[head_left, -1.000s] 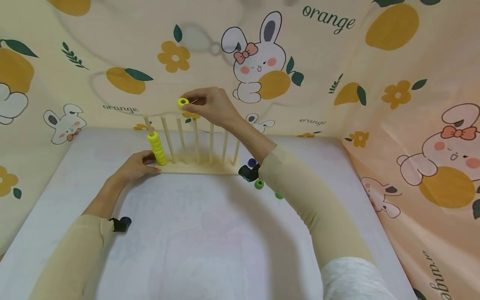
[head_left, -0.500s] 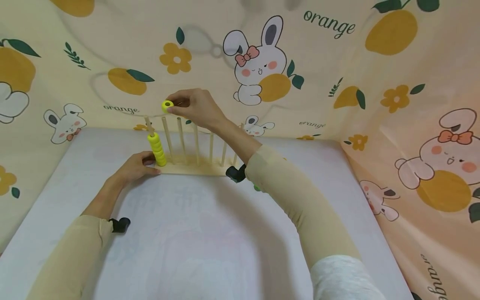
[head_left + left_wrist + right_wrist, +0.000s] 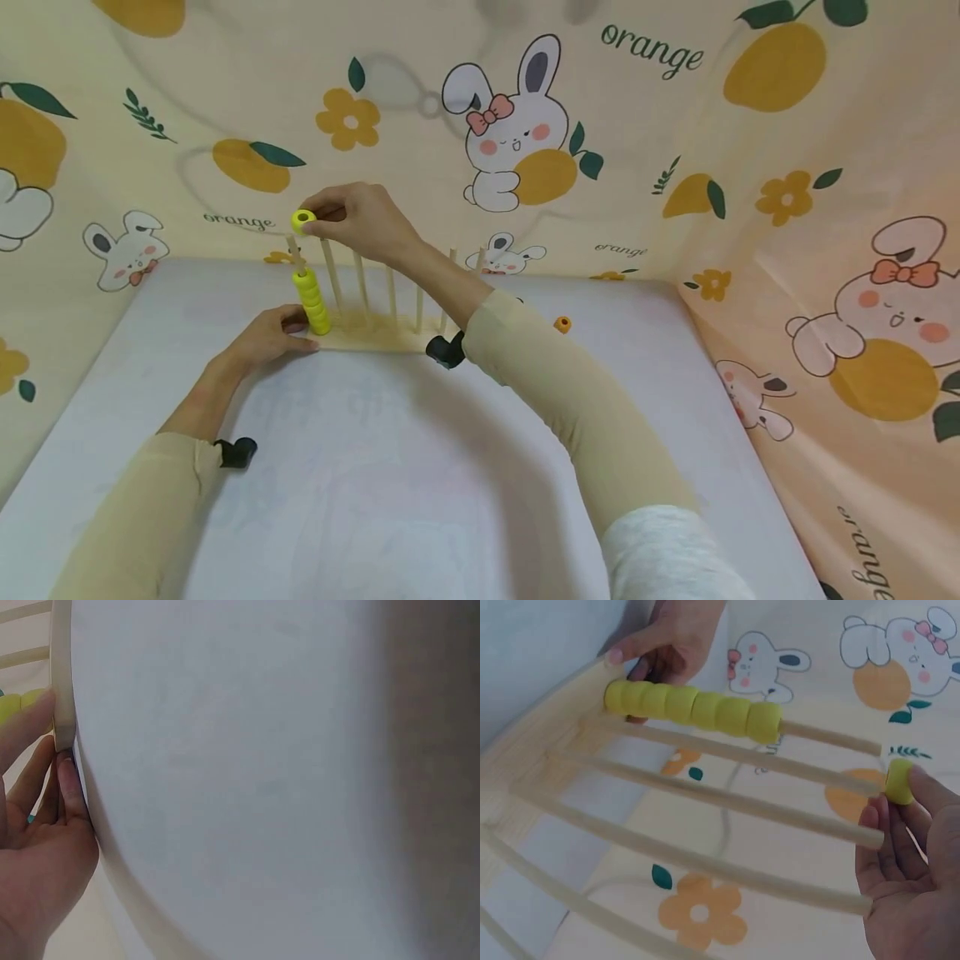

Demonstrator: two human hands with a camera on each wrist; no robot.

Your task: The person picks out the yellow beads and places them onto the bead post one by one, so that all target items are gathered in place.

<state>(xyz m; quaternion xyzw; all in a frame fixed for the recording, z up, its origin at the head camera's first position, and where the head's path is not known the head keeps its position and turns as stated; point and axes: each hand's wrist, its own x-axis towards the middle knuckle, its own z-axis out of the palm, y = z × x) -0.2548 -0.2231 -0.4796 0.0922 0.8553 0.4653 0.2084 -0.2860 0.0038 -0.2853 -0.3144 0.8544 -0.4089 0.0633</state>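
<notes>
A wooden peg rack [image 3: 375, 338] with a row of upright pegs stands near the back of the table. Its leftmost peg [image 3: 294, 252] carries a stack of several yellow beads [image 3: 311, 304], and the upper part of that peg is bare. My left hand [image 3: 261, 337] grips the left end of the rack's base, thumb on the front edge and fingers behind. Between thumb and fingertips, my right hand [image 3: 363, 221] pinches one more yellow bead [image 3: 898, 781]. That bead is just above the tip of the stacked peg, apart from it in the right wrist view.
To the right of the rack an orange bead [image 3: 562, 325] lies on the white table [image 3: 360, 483]. My right sleeve [image 3: 555, 392] covers part of the table there. A printed cloth [image 3: 405, 50] hangs behind and at the sides.
My right hand has moved left with the yellow bead, from over the middle pegs to over the leftmost one. An orange bead has come into view; the green ones are now hidden. Left hand stays put.
</notes>
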